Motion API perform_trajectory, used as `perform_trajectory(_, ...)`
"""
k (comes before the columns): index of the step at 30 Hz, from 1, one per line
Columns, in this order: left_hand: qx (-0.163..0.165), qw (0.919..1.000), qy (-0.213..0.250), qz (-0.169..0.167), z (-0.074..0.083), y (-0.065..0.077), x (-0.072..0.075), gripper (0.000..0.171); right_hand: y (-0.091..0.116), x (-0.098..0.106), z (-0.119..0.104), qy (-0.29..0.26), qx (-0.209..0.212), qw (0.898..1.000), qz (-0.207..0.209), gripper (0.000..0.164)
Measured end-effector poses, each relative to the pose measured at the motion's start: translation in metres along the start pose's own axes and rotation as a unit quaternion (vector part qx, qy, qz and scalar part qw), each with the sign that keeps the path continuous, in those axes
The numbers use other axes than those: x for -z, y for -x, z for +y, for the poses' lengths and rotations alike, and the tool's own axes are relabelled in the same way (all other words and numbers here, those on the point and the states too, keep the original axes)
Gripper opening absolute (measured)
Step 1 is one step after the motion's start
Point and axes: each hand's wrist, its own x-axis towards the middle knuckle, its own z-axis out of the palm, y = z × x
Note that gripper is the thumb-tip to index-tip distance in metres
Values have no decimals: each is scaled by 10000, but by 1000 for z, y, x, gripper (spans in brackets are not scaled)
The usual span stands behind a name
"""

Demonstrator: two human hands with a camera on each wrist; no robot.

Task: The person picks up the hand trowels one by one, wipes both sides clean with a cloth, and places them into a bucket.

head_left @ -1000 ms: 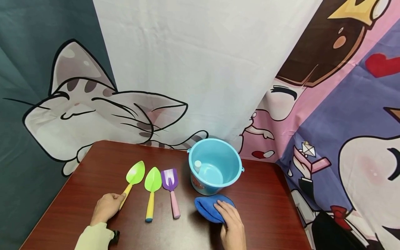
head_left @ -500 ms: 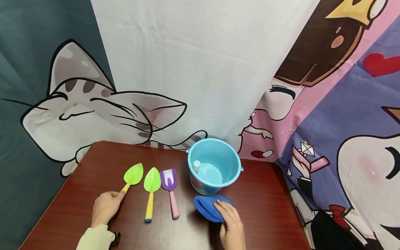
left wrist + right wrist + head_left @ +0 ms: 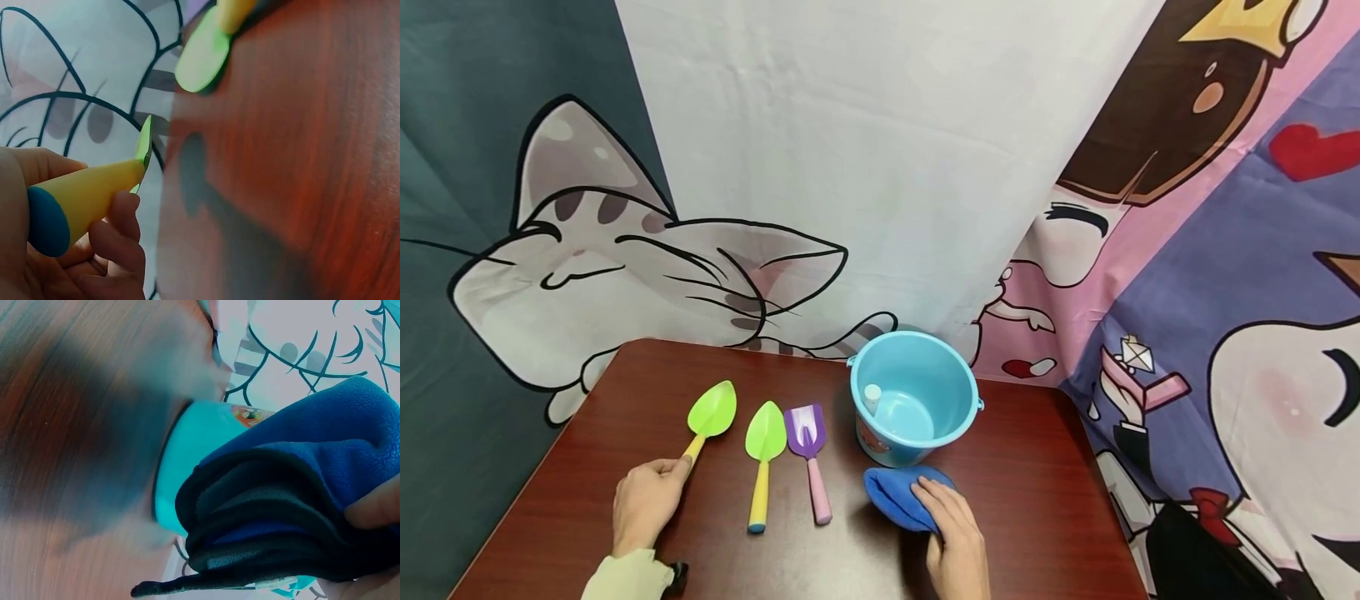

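My left hand (image 3: 647,504) grips the yellow handle of a green toy trowel (image 3: 712,408). In the left wrist view the yellow handle (image 3: 94,197) lies in the fingers, its blue end towards me, and the trowel is raised off the table with its shadow below. A folded blue cloth (image 3: 897,497) is in my right hand (image 3: 957,533), between thumb and fingers, in front of the light-blue bucket (image 3: 940,383). The right wrist view shows the cloth's dark-edged folded layers (image 3: 256,506), which partly hide the bucket there.
A second green trowel (image 3: 767,433) with a yellow handle and a purple toy shovel (image 3: 807,433) with a pink handle lie side by side left of the bucket. Inside the bucket is a small white cylinder (image 3: 872,398). A printed cloth backdrop (image 3: 865,167) hangs behind the brown table (image 3: 1037,500).
My left hand has lifted the trowel, whose blade tilted and shifted slightly left. My right hand and the cloth stay nearly still.
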Motion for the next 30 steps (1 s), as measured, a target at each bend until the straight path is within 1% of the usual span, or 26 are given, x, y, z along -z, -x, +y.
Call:
perform_trajectory(4, -148, 9998, 21, 115, 9, 9, 5, 51, -3, -1, -1, -87, 91, 9999, 45, 68)
perform_trajectory(6, -279, 9995, 17, 175, 14, 13, 6, 49, -4, -1, -2, -122, 107, 9999, 43, 68)
perform_trajectory(10, -602, 9980, -25, 184, 25, 22, 5, 43, -5, -1, -5, -201, 117, 9997, 37, 68)
perform_trajectory(16, -918, 9957, -25, -78, 41, 40, 2, 38, -7, -3, -6, -298, 203, 9993, 100, 68)
perform_trajectory(19, -965, 9949, -49, -273, 47, 47, 2, 38, -8, -4, -6, -340, 269, 9989, 155, 67)
perform_trajectory(22, -1056, 9932, -123, -477, 51, 52, 4, 34, -9, -4, -6, -380, 324, 9985, 203, 66)
perform_trajectory(24, -1135, 9915, -139, -615, 54, 55, 4, 30, -9, -4, -6, -388, 346, 9984, 232, 65)
perform_trajectory(26, -1234, 9898, -156, -688, 57, 59, 3, 23, -10, -4, -7, -374, 339, 9984, 241, 65)
perform_trajectory(30, -1351, 9872, -174, -833, 63, 67, -1, 13, -11, -4, -8, -366, 388, 9981, 305, 63)
